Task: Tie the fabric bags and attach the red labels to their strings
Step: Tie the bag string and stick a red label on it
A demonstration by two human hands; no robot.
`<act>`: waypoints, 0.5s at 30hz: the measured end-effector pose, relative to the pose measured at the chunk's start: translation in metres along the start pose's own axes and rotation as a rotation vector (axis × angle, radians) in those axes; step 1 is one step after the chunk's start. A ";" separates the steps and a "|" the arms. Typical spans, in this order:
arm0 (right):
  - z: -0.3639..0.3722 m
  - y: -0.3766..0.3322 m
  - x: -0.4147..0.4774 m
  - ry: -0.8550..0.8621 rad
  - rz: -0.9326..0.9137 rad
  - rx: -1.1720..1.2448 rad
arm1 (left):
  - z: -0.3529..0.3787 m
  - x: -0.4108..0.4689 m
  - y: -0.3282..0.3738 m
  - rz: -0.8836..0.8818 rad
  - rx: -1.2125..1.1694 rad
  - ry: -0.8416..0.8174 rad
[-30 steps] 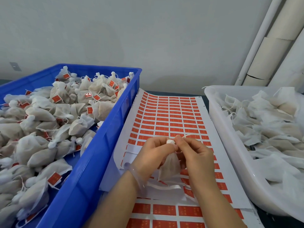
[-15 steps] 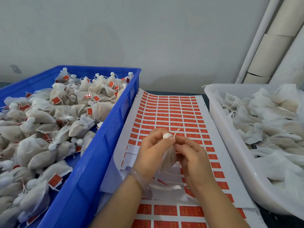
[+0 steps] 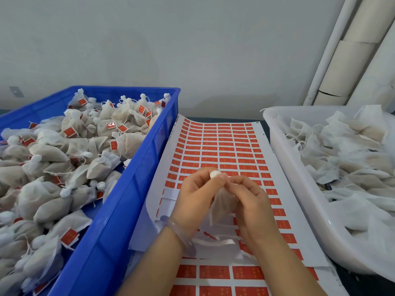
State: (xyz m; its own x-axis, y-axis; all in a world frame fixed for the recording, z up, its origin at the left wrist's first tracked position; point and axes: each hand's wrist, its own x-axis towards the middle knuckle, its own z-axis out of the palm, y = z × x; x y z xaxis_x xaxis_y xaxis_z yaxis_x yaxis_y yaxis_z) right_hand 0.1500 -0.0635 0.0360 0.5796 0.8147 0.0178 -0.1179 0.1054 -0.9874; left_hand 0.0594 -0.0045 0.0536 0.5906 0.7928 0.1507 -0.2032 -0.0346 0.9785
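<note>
Big blue plastic crate [image 3: 119, 210] on the left, heaped with tied white fabric bags [image 3: 49, 152] carrying red tags. Over on the right, a white plastic tub [image 3: 299, 199] full of loose untied bags [image 3: 346, 159]. Between them on the bench [image 3: 367, 285] lies a white backing sheet of red rectangular labels [image 3: 224, 146]. Above it the hands meet. The left hand [image 3: 196, 195] pinches the bunched neck of one small white fabric bag [image 3: 222, 208], and the right hand [image 3: 250, 201] pinches right beside it, possibly on the string, which is too fine to make out.
</note>
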 end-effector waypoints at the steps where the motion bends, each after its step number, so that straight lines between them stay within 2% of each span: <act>1: 0.000 0.000 0.000 0.015 -0.004 0.010 | -0.001 0.001 -0.001 -0.009 0.002 -0.004; 9: 0.001 -0.004 -0.002 0.063 -0.123 -0.043 | -0.005 0.000 -0.002 -0.127 0.026 -0.150; 13: 0.002 -0.003 -0.001 0.068 -0.104 -0.038 | -0.006 -0.003 0.006 -0.104 -0.063 -0.184; 15: 0.002 -0.002 -0.001 0.012 -0.043 -0.013 | -0.007 -0.003 0.005 -0.089 -0.095 -0.170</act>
State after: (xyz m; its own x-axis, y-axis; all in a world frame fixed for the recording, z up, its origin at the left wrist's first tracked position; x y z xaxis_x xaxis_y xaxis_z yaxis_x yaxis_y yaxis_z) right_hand 0.1480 -0.0637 0.0386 0.5932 0.8029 0.0586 -0.0824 0.1330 -0.9877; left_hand 0.0510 -0.0029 0.0575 0.7314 0.6755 0.0940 -0.2123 0.0946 0.9726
